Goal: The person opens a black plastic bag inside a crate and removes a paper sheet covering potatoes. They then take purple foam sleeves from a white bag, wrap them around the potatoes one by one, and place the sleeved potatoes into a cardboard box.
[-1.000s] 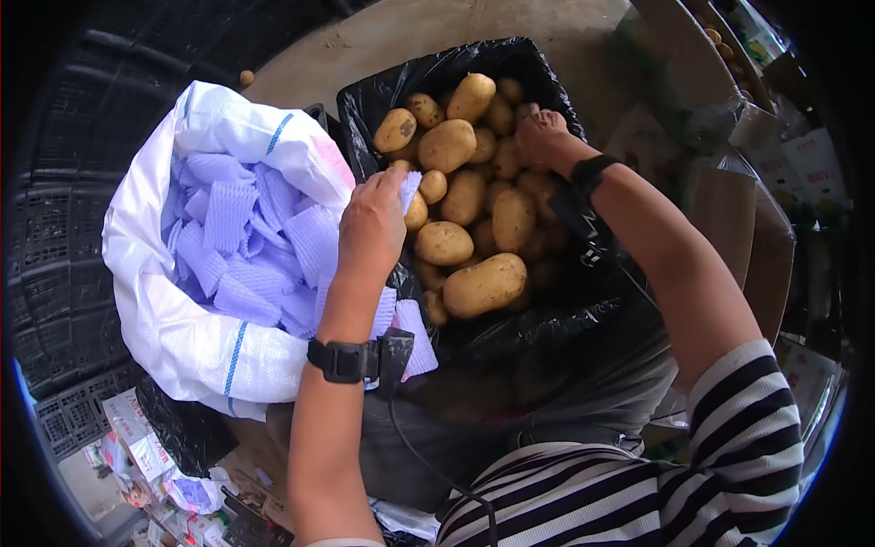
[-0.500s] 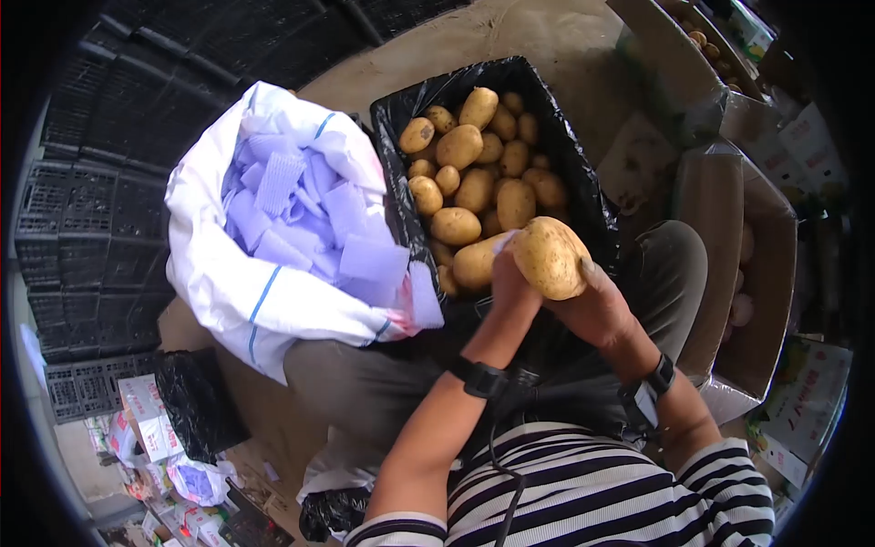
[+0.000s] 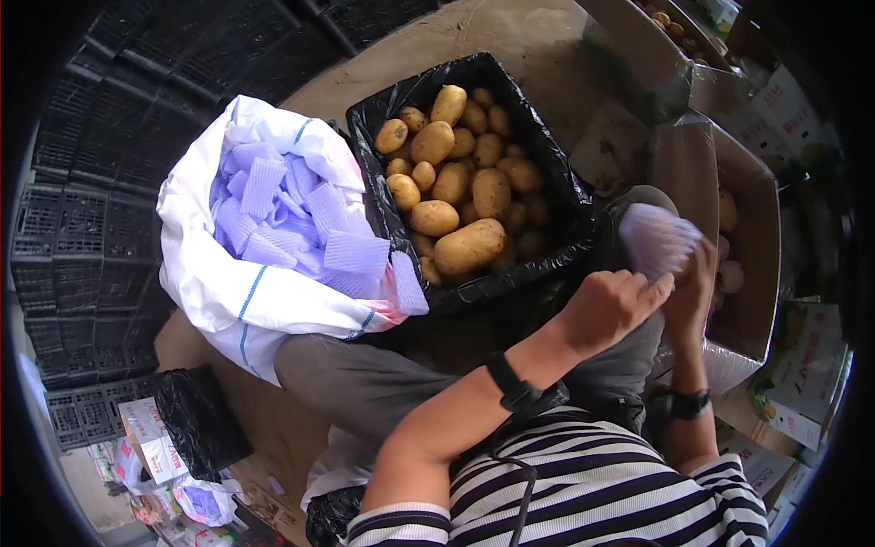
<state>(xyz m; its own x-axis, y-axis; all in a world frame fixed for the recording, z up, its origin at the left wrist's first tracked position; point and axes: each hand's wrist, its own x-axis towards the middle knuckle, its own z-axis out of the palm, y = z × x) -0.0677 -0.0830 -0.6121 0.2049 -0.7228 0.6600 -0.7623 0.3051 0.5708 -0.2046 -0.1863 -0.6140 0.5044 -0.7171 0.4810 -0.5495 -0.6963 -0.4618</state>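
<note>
My right hand [image 3: 691, 290] grips a potato covered by a pale purple foam net sleeve [image 3: 658, 239], blurred by motion, above my right knee. Just left of it is my left hand [image 3: 612, 308], its fingers curled closed, fingertips by the sleeve's lower end. Whatever they may pinch is hidden. Loose potatoes [image 3: 469, 246] fill much of a crate lined with black plastic [image 3: 567, 244] in front of me. To its left stands a white woven sack [image 3: 205, 264] stuffed with flat purple foam net sleeves [image 3: 273, 214], one hanging over its rim.
At right, an open cardboard box [image 3: 752, 301] holds several wrapped items, with another box [image 3: 629, 41] of produce behind it. Black plastic crates [image 3: 100, 228] are stacked along the left. A black bag [image 3: 196, 415] and printed cartons [image 3: 150, 438] lie at lower left.
Both hands have moved right, away from the potato crate toward the open box. The potato was bare in my hands before; now a foam net sleeve covers it. The view has shifted slightly.
</note>
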